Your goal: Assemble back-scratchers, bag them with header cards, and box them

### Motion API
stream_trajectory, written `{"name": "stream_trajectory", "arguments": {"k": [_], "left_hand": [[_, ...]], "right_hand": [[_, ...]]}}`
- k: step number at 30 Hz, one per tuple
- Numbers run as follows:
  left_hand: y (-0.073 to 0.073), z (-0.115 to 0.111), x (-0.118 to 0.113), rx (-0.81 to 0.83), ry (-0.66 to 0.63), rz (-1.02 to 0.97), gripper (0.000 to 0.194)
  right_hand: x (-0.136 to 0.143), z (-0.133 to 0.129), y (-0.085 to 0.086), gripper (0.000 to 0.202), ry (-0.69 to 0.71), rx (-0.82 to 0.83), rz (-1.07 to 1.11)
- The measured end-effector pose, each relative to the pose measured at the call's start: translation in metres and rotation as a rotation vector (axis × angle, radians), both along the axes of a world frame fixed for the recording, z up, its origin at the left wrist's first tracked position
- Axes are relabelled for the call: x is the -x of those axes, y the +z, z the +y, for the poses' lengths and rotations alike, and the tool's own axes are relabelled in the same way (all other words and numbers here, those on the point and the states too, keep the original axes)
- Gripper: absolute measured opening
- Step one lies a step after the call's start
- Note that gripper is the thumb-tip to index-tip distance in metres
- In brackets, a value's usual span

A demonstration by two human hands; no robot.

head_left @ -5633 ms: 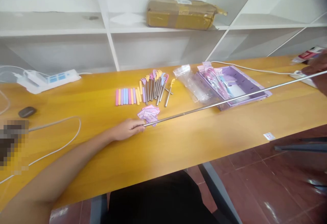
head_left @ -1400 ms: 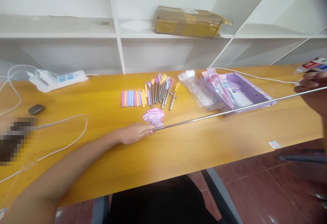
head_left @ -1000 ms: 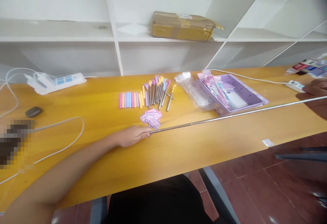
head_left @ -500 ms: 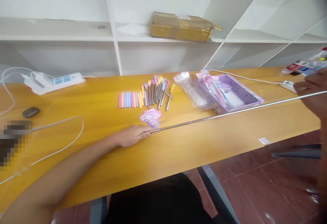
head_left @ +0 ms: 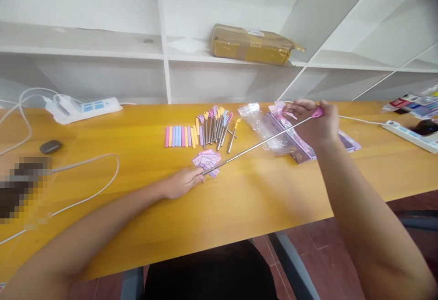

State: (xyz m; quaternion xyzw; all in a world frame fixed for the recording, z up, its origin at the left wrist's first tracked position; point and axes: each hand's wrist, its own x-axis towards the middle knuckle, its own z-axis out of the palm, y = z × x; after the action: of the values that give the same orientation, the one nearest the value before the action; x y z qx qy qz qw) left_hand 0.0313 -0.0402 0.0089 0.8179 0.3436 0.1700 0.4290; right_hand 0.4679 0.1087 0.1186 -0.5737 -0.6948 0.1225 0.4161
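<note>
My left hand (head_left: 183,183) is closed around the handle end of a telescopic back scratcher (head_left: 253,147), low over the table. Its thin metal rod slants up to the right, partly extended. At the far end, the pink hand-shaped head lies against the palm of my right hand (head_left: 316,120), whose fingers are loosely stretched out to the left. Behind the left hand lie small purple printed cards (head_left: 207,159). Farther back is a cluster of collapsed back scratchers (head_left: 215,129) with coloured heads, beside a row of pastel handle sleeves (head_left: 181,136).
Clear plastic bags (head_left: 255,120) lie by a purple box (head_left: 303,154), partly hidden by my right arm. Power strips stand at left (head_left: 85,111) and right (head_left: 410,133). A dark oval case (head_left: 50,146) is at left. A taped cardboard parcel (head_left: 253,47) sits on the shelf.
My right hand has come in leftward from the far right, and its fingers have loosened from the rod. The rod is much shorter now. My left hand keeps its hold.
</note>
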Motion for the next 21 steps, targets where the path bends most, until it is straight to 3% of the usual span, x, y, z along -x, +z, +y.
{"name": "stream_trajectory", "arguments": {"k": [2, 4, 6, 10, 12, 15, 21], "left_hand": [[0.001, -0.001, -0.001, -0.006, 0.027, -0.015, 0.041], [0.001, -0.001, -0.002, -0.005, 0.051, -0.027, 0.038], [-0.001, 0.000, -0.002, 0.002, 0.074, -0.023, 0.035], [-0.006, 0.000, -0.001, 0.009, 0.076, -0.001, 0.034], [-0.008, 0.000, 0.001, 0.012, 0.057, 0.028, 0.035], [-0.007, 0.000, 0.001, 0.011, 0.031, 0.076, 0.036], [0.001, 0.004, -0.002, 0.037, 0.004, 0.078, 0.038]], "right_hand": [[0.028, 0.000, -0.005, 0.080, 0.168, 0.189, 0.403], [0.062, -0.008, -0.017, 0.069, 0.318, 0.274, 0.647], [0.103, -0.026, -0.037, 0.063, 0.494, 0.287, 0.676], [0.184, -0.080, -0.087, 0.072, 0.800, 0.374, 0.709], [0.208, -0.102, -0.106, 0.071, 0.851, 0.438, 0.781], [0.218, -0.117, -0.122, 0.076, 0.830, 0.434, 0.819], [0.203, -0.108, -0.132, 0.075, 0.791, 0.429, 0.775]]}}
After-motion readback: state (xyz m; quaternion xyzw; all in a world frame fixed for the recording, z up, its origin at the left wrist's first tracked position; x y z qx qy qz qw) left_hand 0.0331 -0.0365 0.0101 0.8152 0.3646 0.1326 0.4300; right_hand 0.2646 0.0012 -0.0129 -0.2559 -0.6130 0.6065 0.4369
